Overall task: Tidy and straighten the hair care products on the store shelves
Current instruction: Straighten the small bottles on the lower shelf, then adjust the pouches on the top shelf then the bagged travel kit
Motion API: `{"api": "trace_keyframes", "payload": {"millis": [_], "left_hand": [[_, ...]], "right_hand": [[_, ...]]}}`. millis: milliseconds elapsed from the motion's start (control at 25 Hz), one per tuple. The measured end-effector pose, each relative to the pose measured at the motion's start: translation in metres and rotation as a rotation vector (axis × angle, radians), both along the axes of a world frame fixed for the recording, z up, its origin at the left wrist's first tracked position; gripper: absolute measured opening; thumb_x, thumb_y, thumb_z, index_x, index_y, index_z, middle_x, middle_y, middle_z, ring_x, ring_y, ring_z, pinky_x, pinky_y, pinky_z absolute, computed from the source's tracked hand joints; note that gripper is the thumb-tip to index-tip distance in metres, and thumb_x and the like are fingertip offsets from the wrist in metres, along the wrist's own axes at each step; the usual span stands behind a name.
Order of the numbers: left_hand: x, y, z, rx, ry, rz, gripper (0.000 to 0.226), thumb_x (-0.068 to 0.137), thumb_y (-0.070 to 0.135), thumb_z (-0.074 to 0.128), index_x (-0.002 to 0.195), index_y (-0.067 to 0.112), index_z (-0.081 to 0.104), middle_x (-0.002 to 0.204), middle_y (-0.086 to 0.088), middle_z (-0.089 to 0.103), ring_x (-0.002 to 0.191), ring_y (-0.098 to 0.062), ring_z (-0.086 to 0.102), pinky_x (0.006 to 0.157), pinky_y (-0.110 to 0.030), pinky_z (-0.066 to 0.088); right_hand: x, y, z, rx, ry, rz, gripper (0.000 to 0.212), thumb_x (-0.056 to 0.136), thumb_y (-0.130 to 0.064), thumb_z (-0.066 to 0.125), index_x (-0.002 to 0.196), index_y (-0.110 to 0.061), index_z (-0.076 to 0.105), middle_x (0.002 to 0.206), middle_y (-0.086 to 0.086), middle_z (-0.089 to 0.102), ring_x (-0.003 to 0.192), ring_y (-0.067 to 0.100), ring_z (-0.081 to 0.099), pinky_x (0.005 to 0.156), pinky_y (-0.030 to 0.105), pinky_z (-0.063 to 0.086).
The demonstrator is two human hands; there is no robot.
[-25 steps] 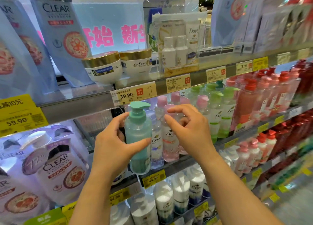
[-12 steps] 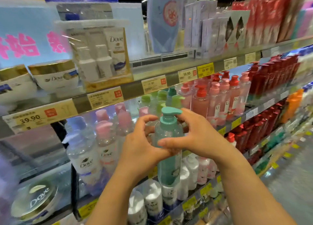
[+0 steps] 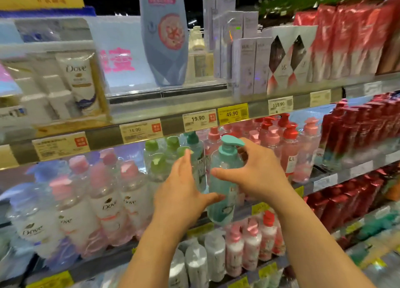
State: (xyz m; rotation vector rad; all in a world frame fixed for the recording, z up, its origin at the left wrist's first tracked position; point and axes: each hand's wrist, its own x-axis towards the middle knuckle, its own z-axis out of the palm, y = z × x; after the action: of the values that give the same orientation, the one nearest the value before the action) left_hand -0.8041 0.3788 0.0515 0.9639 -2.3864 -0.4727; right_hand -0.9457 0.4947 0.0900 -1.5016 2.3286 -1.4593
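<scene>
Centrally, a metal shelf edge [image 3: 104, 137] carrying paper price tags crosses the frame. Below it stand rows of clear plastic pump bottles: white-labelled Dove bottles [image 3: 108, 203] at lower left, green-capped bottles [image 3: 158, 164] at centre, glossy red bottles [image 3: 355, 134] at right. A rounded, translucent teal bottle [image 3: 223, 192] with a curved pump head sits mid-frame at the shelf front. The left hand [image 3: 184, 192] cups its lower left side, thumb touching; the right hand [image 3: 257, 175] arches over it, fingers spread, thumb against its shoulder.
</scene>
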Motion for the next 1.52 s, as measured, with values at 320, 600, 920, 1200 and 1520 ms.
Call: {"api": "trace_keyframes", "payload": {"millis": [320, 600, 920, 1200, 1520], "left_hand": [[-0.019, -0.001, -0.005, -0.072, -0.053, 0.271, 0.121, 0.050, 0.082, 0.069, 0.143, 0.052, -0.003, 0.148, -0.003, 0.029, 0.106, -0.026, 0.061, 0.073, -0.040, 0.053], [-0.027, -0.014, -0.009, -0.092, -0.108, 0.311, 0.096, 0.070, 0.064, 0.072, 0.139, 0.057, 0.005, 0.132, 0.001, 0.049, 0.091, -0.019, 0.063, 0.065, -0.036, 0.055], [-0.030, -0.021, -0.008, -0.209, -0.063, 0.330, 0.064, 0.089, 0.047, 0.062, 0.136, 0.050, 0.019, 0.109, 0.000, 0.057, 0.074, -0.013, 0.049, 0.056, -0.029, 0.044], [-0.025, -0.018, 0.002, -0.121, -0.075, 0.290, 0.060, 0.091, 0.056, 0.053, 0.138, 0.059, 0.015, 0.107, 0.007, 0.053, 0.087, -0.012, 0.053, 0.069, -0.029, 0.051], [0.007, 0.010, 0.083, -0.323, 0.099, 0.386, 0.037, 0.085, 0.060, 0.055, 0.119, 0.047, 0.053, 0.085, 0.021, 0.062, 0.076, 0.001, 0.057, 0.058, -0.022, 0.045]], "right_hand": [[-0.039, -0.026, 0.006, -0.118, 0.040, 0.031, 0.056, 0.054, -0.079, 0.071, 0.101, -0.052, 0.054, 0.084, -0.033, 0.060, 0.087, -0.012, 0.060, 0.072, 0.019, 0.048], [-0.047, -0.063, -0.011, -0.016, 0.162, 0.115, 0.063, 0.067, -0.065, 0.078, 0.120, -0.035, 0.059, 0.107, -0.015, 0.069, 0.095, 0.009, 0.062, 0.076, 0.031, 0.050], [-0.049, -0.094, -0.034, 0.259, 0.149, 0.098, 0.068, 0.069, -0.054, 0.085, 0.100, -0.012, 0.041, 0.090, 0.003, 0.064, 0.088, 0.026, 0.067, 0.063, 0.032, 0.051], [-0.037, -0.075, -0.010, 0.331, 0.144, 0.178, 0.082, 0.076, -0.049, 0.083, 0.137, -0.017, 0.037, 0.104, 0.004, 0.070, 0.087, 0.022, 0.070, 0.075, 0.039, 0.060], [-0.025, -0.030, 0.105, -0.080, 0.157, 0.117, 0.037, 0.070, -0.070, 0.065, 0.077, -0.033, 0.069, 0.060, -0.015, 0.067, 0.061, 0.000, 0.067, 0.063, 0.030, 0.056]]}}
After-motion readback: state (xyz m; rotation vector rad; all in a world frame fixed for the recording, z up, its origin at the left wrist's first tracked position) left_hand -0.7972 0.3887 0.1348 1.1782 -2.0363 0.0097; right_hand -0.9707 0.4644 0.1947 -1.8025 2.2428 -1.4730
